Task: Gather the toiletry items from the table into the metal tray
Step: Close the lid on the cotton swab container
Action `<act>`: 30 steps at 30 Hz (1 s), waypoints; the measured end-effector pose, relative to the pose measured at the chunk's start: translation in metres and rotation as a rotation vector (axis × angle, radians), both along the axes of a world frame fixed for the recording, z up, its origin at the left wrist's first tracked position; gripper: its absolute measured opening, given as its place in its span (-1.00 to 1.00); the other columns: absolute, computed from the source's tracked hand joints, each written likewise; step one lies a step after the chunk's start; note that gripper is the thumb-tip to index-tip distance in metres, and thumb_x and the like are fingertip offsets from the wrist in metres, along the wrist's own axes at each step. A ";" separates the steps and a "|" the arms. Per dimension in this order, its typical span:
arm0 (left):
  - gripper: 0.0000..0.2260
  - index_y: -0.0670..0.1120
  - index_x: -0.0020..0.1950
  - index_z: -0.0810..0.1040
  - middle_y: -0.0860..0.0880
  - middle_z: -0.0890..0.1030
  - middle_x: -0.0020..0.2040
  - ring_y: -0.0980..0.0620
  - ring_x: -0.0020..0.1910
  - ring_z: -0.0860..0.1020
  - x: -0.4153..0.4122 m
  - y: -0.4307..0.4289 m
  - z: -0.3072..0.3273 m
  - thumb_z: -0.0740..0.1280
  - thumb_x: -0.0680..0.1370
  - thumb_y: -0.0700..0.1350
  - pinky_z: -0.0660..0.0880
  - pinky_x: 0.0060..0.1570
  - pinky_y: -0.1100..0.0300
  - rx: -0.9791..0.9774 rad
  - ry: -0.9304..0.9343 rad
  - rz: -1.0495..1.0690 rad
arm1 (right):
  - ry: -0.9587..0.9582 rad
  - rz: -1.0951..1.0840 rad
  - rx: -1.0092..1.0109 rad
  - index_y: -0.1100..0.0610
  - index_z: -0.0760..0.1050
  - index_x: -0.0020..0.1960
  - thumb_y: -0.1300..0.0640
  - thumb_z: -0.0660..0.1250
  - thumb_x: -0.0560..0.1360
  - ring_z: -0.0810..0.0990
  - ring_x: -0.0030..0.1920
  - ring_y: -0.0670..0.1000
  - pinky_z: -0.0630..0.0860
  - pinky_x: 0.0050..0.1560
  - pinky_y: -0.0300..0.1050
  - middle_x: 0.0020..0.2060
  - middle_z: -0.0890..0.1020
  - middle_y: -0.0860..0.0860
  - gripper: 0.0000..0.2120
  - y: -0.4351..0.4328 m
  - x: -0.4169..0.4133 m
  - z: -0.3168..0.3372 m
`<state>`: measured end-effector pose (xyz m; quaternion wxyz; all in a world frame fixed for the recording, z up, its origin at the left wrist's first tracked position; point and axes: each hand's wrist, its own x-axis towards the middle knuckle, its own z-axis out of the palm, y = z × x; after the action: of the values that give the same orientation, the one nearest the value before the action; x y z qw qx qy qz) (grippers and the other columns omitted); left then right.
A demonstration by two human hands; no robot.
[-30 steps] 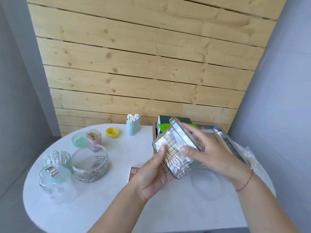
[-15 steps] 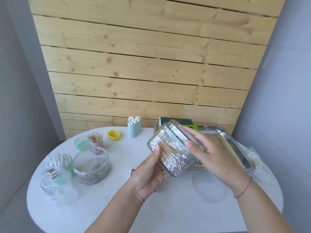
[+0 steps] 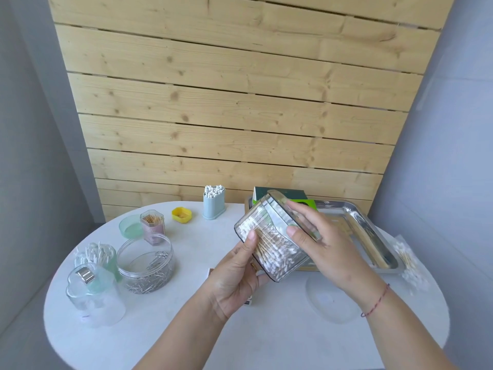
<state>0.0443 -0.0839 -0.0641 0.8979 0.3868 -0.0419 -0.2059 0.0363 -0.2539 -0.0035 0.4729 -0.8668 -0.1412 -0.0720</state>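
Observation:
A clear rectangular box of cotton swabs (image 3: 269,247) is tilted in the air above the white round table (image 3: 186,329), just left of the metal tray (image 3: 373,236). My left hand (image 3: 237,279) holds the box from below with the thumb on its near face. My right hand (image 3: 320,247) grips its lid edge from the right, fingers laid over the top. A green box (image 3: 282,193) stands at the tray's back left corner, partly hidden by the swab box.
On the left stand a clear lidded jar (image 3: 93,295), a jar of paper clips (image 3: 146,265), a green swab cup (image 3: 97,256), a toothpick holder (image 3: 153,227), a green lid (image 3: 129,227), a yellow cap (image 3: 182,214), and a blue swab holder (image 3: 214,202). A swab bag (image 3: 408,260) lies right of the tray. A clear lid (image 3: 330,300) lies in front.
Both hands have tilted the swab box slightly and shifted it a little to the left and up. My right fingers have slid along the lid.

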 end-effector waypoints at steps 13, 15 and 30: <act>-0.40 -0.10 0.37 0.46 -0.16 0.52 0.34 -0.13 0.36 0.46 0.002 0.002 -0.003 0.36 0.40 0.17 0.54 0.17 -0.04 0.009 0.003 -0.047 | 0.003 0.017 -0.084 -0.24 0.31 0.37 -0.44 0.06 0.36 0.35 0.35 -0.22 0.30 0.37 -0.16 0.29 0.46 -0.20 -0.37 0.003 -0.002 0.001; -0.39 -0.10 0.36 0.46 -0.15 0.53 0.33 -0.12 0.35 0.46 0.003 0.002 -0.003 0.34 0.39 0.17 0.54 0.17 -0.04 0.014 0.009 -0.044 | -0.008 0.009 -0.090 -0.23 0.29 0.40 -0.42 -0.07 0.41 0.28 0.35 -0.30 0.21 0.30 -0.40 0.29 0.43 -0.22 -0.37 0.005 -0.004 0.000; -0.29 -0.15 0.39 0.42 -0.20 0.49 0.36 -0.15 0.37 0.44 0.001 0.003 0.006 0.46 0.34 0.17 0.46 0.26 -0.10 -0.035 -0.074 -0.051 | -0.104 -0.084 -0.007 -0.19 0.39 0.33 -0.13 0.18 0.50 0.43 0.05 -0.33 0.29 -0.01 -0.61 0.08 0.45 -0.03 -0.60 0.012 -0.014 0.016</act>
<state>0.0454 -0.0805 -0.0582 0.8968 0.3772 -0.0884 -0.2137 0.0222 -0.2416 0.0129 0.4584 -0.8687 -0.1293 -0.1361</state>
